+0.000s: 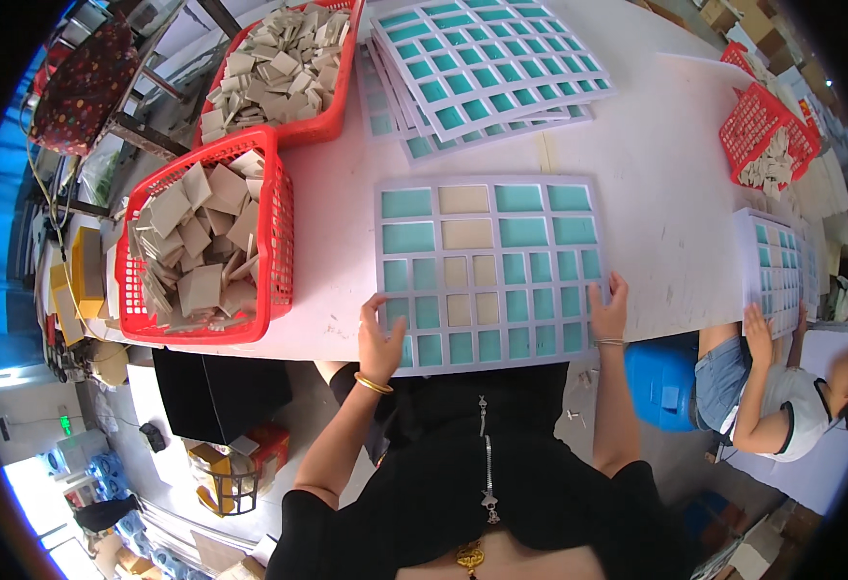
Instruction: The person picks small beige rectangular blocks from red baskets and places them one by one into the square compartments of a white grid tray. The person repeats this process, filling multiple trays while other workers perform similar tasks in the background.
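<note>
A white, flat compartment tray [489, 181] with teal-bottomed cells lies in front of me at the near edge of the table. Beige flat pieces [465, 234] fill the second column in its upper rows and a few smaller cells below. My left hand [381, 343] grips the tray's left side near its lower corner, thumb over the rim. On the opposite side, my right hand [608, 307] holds the right edge, its fingers partly hidden.
Left stands a red basket [274, 222] of beige square pieces, with another red basket [344, 92] behind it. Similar trays [406, 82] are stacked at the far side of the white table [332, 242]. At right, a person [786, 406] holds another tray [750, 261] near red baskets [733, 145].
</note>
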The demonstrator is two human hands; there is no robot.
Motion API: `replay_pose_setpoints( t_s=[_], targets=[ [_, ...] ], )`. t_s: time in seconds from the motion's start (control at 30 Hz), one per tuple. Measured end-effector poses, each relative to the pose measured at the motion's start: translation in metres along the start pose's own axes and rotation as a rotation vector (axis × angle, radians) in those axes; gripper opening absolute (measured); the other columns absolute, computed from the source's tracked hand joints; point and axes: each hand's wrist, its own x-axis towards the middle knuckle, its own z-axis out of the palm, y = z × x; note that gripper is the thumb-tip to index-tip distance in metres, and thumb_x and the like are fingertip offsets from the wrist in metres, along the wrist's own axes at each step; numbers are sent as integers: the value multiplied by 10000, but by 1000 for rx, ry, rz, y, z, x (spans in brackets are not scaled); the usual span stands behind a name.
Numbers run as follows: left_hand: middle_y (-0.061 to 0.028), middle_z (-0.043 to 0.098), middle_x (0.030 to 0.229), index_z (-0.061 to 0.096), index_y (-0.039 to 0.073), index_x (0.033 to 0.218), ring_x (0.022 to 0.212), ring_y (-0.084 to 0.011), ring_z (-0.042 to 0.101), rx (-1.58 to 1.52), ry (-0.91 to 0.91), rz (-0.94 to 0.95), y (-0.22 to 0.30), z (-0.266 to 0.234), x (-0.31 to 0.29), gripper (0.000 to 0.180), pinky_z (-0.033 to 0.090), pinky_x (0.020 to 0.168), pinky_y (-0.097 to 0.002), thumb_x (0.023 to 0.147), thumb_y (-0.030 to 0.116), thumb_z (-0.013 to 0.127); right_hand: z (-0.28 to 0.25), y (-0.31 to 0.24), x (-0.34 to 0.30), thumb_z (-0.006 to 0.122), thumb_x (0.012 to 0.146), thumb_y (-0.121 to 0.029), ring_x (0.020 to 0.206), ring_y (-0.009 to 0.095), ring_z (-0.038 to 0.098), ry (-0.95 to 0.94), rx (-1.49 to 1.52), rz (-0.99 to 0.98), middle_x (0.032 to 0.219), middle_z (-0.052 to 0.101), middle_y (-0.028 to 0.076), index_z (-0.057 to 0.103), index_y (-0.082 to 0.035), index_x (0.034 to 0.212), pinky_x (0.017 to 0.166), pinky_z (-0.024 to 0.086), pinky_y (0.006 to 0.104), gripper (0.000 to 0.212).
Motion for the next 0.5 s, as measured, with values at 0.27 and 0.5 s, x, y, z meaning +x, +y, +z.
replay_pose_setpoints(
  t_s=[0.27, 0.5],
  targets=[
    [-126, 489, 1288, 392, 70, 1333, 1236, -254, 466, -487, -549, -32, 67, 93, 30, 572, 404, 975, -410, 834, 138, 663, -167, 78, 108, 611, 885, -421, 1077, 255, 528, 311, -263, 110, 1167, 551, 151, 499, 21, 1204, 945, 415, 369, 556],
    [-103, 490, 1336, 428, 76, 1324, 1239, -220, 471, -360, -228, 170, 66, 143, 104, 569, 410, 952, -368, 813, 71, 679, -216, 9, 146, 622, 883, -370, 1265, 349, 436, 595, -585, -253, 1341, 468, 228, 421, 41, 1327, 1056, 338, 419, 638]
  ],
)
